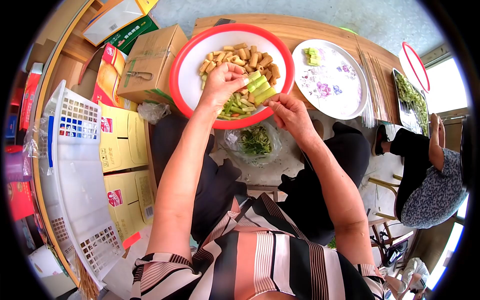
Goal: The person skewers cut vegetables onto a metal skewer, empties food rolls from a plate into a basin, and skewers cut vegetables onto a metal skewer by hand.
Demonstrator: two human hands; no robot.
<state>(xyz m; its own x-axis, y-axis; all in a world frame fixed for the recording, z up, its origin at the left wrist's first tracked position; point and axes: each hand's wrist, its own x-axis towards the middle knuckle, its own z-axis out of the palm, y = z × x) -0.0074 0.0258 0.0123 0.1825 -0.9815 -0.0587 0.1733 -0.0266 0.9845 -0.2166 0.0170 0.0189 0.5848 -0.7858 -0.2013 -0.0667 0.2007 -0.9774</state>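
Over the red-rimmed white basin (176,82), my left hand (225,84) pinches a row of green celery pieces (261,89) lying side by side. My right hand (290,114) has thumb and forefinger closed at the row's lower right end; any stick through the pieces is hidden. Beneath, the basin holds tan, tube-like chunks (255,59) at the back and loose cut celery (237,107) at the front. To the right, a flowered white plate (320,95) carries a similar small green row (312,56) near its far left edge.
Thin sticks (377,90) lie right of the plate, beside a tray of greens (411,97). A bag of leaves (255,140) sits below the basin. Cardboard boxes (150,65) and a white plastic basket (75,165) stand left. Another person (432,195) sits at right.
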